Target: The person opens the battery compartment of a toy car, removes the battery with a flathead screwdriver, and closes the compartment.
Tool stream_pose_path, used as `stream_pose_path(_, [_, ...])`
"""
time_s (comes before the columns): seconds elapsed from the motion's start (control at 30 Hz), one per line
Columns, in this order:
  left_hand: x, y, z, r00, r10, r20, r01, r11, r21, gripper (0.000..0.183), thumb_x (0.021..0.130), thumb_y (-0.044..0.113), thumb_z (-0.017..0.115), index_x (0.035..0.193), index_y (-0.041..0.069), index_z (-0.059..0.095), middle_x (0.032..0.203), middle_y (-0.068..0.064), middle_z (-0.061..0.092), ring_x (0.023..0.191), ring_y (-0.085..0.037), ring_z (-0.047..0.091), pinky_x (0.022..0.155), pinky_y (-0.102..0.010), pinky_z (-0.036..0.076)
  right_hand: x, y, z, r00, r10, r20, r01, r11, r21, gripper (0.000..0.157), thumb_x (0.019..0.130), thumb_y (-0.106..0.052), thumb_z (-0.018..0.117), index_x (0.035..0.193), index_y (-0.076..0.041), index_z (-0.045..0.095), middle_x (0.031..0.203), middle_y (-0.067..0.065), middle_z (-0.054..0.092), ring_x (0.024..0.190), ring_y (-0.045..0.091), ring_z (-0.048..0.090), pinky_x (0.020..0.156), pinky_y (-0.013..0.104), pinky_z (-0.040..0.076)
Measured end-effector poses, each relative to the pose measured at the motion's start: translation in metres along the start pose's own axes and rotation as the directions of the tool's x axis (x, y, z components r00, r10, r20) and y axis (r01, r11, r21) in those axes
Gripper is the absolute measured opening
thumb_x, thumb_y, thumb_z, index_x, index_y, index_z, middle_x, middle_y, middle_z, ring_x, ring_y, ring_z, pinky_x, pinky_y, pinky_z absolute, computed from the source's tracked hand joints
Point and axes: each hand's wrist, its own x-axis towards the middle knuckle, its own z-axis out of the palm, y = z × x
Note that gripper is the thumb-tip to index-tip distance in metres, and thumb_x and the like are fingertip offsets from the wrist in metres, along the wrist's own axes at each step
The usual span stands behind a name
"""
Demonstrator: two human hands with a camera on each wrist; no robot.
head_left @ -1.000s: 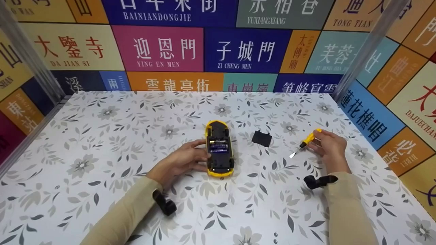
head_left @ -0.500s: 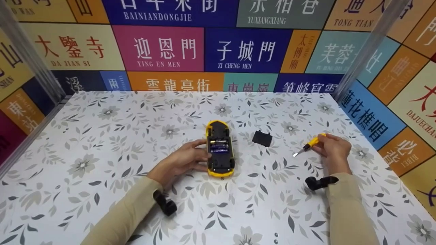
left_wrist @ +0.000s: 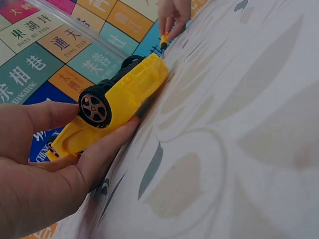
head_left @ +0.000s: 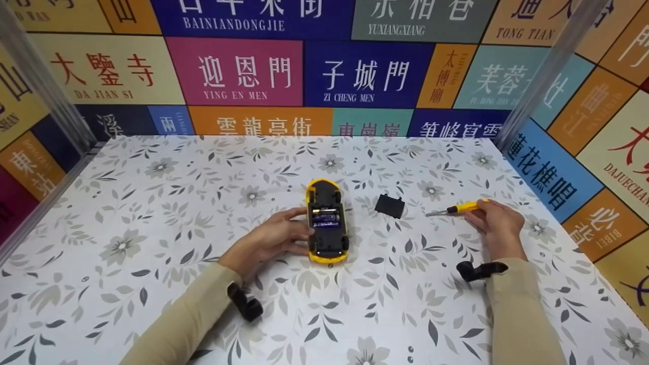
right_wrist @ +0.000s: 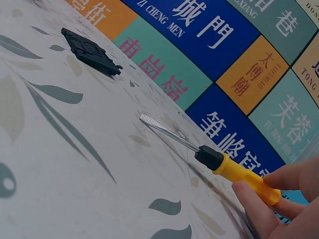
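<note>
A yellow toy car (head_left: 328, 242) lies wheels up on the table, its battery bay open with purple batteries (head_left: 326, 221) inside. My left hand (head_left: 276, 234) grips the car's left side; in the left wrist view thumb and fingers hold the yellow body (left_wrist: 132, 92) by a black wheel. Off to the right, my right hand (head_left: 499, 223) pinches the handle end of a yellow screwdriver (head_left: 464, 207). Its flat metal tip (right_wrist: 149, 120) points left, toward a black battery cover (head_left: 390, 206) lying between the car and the screwdriver.
The table (head_left: 203, 167) wears a white cloth with grey flowers and leaves. Panels with printed signs (head_left: 236, 73) stand along the back and both sides. Transparent posts (head_left: 550, 66) rise at the far corners.
My right hand has shifted slightly right, and the screwdriver has swung from pointing down-left to nearly level, pointing left. The left hand and the car have stayed put.
</note>
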Motion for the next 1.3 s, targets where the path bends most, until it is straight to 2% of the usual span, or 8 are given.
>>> stream_pose_path(0.2, [0.001, -0.001, -0.001, 1.000, -0.004, -0.009, 0.004, 1.000, -0.001, 0.074, 0.090, -0.006, 0.055, 0.157, 0.009, 0.027, 0.135, -0.025, 0.059, 0.099, -0.026, 0.069, 0.089, -0.048, 0.063, -0.002, 0.002, -0.002, 0.999, -0.037, 0.005, 0.038, 0.992, -0.124, 0.022, 0.093, -0.009, 0.068, 0.112, -0.015, 0.058, 0.070, -0.002, 0.067, 0.066, 0.010, 0.071, 0.070, 0.023, 0.064])
stream_pose_path(0.33, [0.002, -0.001, 0.000, 1.000, 0.001, 0.004, -0.001, 1.000, -0.003, 0.073, 0.090, -0.006, 0.055, 0.156, 0.008, 0.027, 0.128, -0.020, 0.062, 0.094, -0.023, 0.069, 0.088, -0.047, 0.064, -0.002, 0.002, -0.004, 0.998, -0.055, -0.004, 0.053, 0.969, -0.241, 0.017, 0.093, -0.011, 0.067, 0.106, -0.014, 0.056, 0.066, -0.002, 0.065, 0.064, 0.010, 0.071, 0.068, 0.023, 0.064])
stream_pose_path(0.67, [0.002, 0.001, -0.001, 1.000, -0.022, -0.018, 0.022, 1.000, 0.013, 0.073, 0.091, -0.005, 0.055, 0.157, 0.010, 0.028, 0.140, -0.024, 0.055, 0.099, -0.025, 0.067, 0.089, -0.047, 0.063, -0.005, -0.001, -0.003, 0.998, -0.055, -0.018, 0.043, 0.915, -0.401, 0.013, 0.095, -0.019, 0.067, 0.104, -0.018, 0.056, 0.093, 0.000, 0.060, 0.066, 0.009, 0.068, 0.070, 0.024, 0.064])
stream_pose_path(0.77, [0.002, 0.002, -0.002, 0.999, -0.026, -0.043, 0.028, 0.999, 0.043, 0.072, 0.090, -0.004, 0.056, 0.156, 0.008, 0.030, 0.133, -0.024, 0.061, 0.093, -0.023, 0.067, 0.087, -0.045, 0.064, -0.010, -0.008, -0.004, 0.998, -0.065, -0.016, 0.051, 0.895, -0.444, 0.022, 0.094, -0.024, 0.068, 0.114, -0.020, 0.058, 0.104, -0.004, 0.055, 0.078, 0.007, 0.064, 0.073, 0.022, 0.063])
stream_pose_path(0.9, [0.001, 0.004, -0.003, 0.997, -0.030, -0.068, 0.035, 0.997, 0.066, 0.070, 0.090, -0.003, 0.056, 0.154, 0.006, 0.032, 0.113, -0.017, 0.068, 0.082, -0.019, 0.066, 0.082, -0.042, 0.065, -0.022, -0.022, -0.003, 0.995, -0.097, 0.034, 0.101, 0.877, -0.469, 0.052, 0.093, -0.030, 0.069, 0.142, -0.020, 0.052, 0.111, -0.010, 0.051, 0.109, 0.010, 0.054, 0.082, 0.019, 0.061])
stream_pose_path(1.03, [0.002, 0.007, -0.003, 0.994, -0.044, -0.097, 0.051, 0.996, 0.067, 0.068, 0.089, -0.003, 0.056, 0.153, 0.007, 0.035, 0.085, -0.006, 0.064, 0.073, -0.015, 0.062, 0.077, -0.040, 0.066, -0.036, -0.033, 0.002, 0.987, -0.124, 0.103, 0.158, 0.865, -0.476, 0.048, 0.094, -0.034, 0.069, 0.138, -0.023, 0.054, 0.114, -0.012, 0.053, 0.122, 0.014, 0.050, 0.084, 0.018, 0.060])
stream_pose_path(1.13, [0.001, 0.009, -0.005, 0.991, -0.054, -0.124, 0.061, 0.996, 0.059, 0.068, 0.088, -0.003, 0.056, 0.152, 0.007, 0.036, 0.080, -0.004, 0.063, 0.073, -0.015, 0.063, 0.074, -0.038, 0.065, -0.048, -0.033, 0.010, 0.969, -0.167, 0.180, 0.238, 0.824, -0.514, 0.047, 0.095, -0.037, 0.067, 0.137, -0.022, 0.055, 0.129, -0.007, 0.053, 0.118, 0.013, 0.053, 0.083, 0.018, 0.061])
stream_pose_path(1.3, [-0.001, 0.012, -0.008, 0.991, -0.037, -0.130, 0.042, 0.998, 0.038, 0.067, 0.089, -0.003, 0.056, 0.153, 0.007, 0.037, 0.107, -0.015, 0.074, 0.086, -0.021, 0.073, 0.080, -0.040, 0.065, -0.070, -0.025, 0.026, 0.903, -0.258, 0.344, 0.421, 0.699, -0.579, 0.063, 0.097, -0.044, 0.061, 0.149, -0.013, 0.046, 0.143, 0.002, 0.050, 0.107, 0.010, 0.058, 0.082, 0.019, 0.062])
